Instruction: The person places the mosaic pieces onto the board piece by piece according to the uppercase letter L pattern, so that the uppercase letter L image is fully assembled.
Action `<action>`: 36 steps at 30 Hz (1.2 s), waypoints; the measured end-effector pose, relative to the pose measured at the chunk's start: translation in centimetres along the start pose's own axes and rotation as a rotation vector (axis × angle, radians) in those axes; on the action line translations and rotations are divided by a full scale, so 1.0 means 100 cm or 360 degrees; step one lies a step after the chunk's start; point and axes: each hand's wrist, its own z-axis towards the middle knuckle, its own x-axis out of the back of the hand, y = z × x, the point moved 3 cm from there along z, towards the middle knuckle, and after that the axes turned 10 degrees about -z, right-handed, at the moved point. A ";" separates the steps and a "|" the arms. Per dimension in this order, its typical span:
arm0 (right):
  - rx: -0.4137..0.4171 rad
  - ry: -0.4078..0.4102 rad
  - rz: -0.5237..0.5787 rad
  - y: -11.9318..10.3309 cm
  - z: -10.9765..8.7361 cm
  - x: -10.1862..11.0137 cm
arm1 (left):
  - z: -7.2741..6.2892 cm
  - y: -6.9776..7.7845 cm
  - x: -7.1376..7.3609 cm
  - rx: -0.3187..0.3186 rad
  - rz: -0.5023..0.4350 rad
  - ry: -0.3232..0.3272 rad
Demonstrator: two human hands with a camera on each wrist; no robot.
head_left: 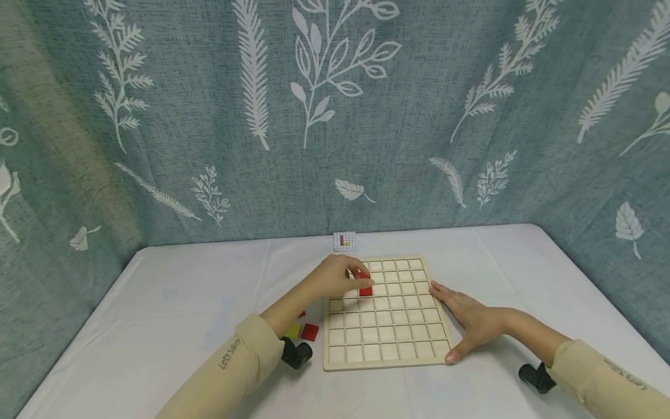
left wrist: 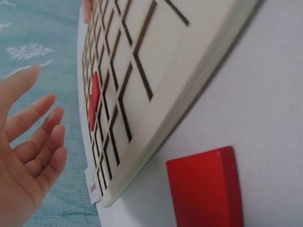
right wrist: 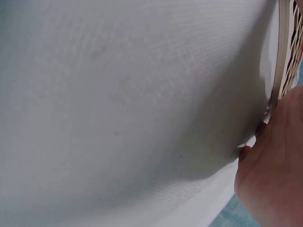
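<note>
A wooden grid board (head_left: 388, 367) lies on the white table. Two red square tiles (head_left: 366, 290) sit in neighbouring squares towards its upper left, partly covered by my left hand (head_left: 335, 277). In the left wrist view that hand (left wrist: 28, 161) has loosely bent, spread fingers, with nothing between them and a gap to the red tiles (left wrist: 94, 97). My right hand (head_left: 473, 319) rests along the board's right edge, fingertips at the upper part of that side and thumb at the near corner. The right wrist view shows only part of this hand (right wrist: 274, 170) against the board's edge.
Left of the board lie a loose red tile (head_left: 310, 332), a yellow-green tile (head_left: 293, 331) and another red piece (head_left: 302, 314), partly hidden by the left arm. A small printed grid card (head_left: 345, 241) is behind the board, before a patterned curtain (head_left: 293, 192).
</note>
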 end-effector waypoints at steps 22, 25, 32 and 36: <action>-0.0066 -0.0048 0.0000 -0.001 0.002 0.000 | -0.057 -0.029 0.035 0.0119 -0.0030 0.0004; -0.0062 -0.0038 -0.0010 -0.001 0.001 0.000 | -0.069 -0.038 0.040 0.0185 -0.0063 0.0052; -0.0047 -0.0035 -0.0008 -0.001 0.000 0.001 | -0.088 -0.053 0.050 0.0225 -0.0081 0.0120; -0.0047 -0.0031 -0.0013 -0.001 0.000 0.001 | -0.093 -0.055 0.053 0.0210 -0.0073 0.0133</action>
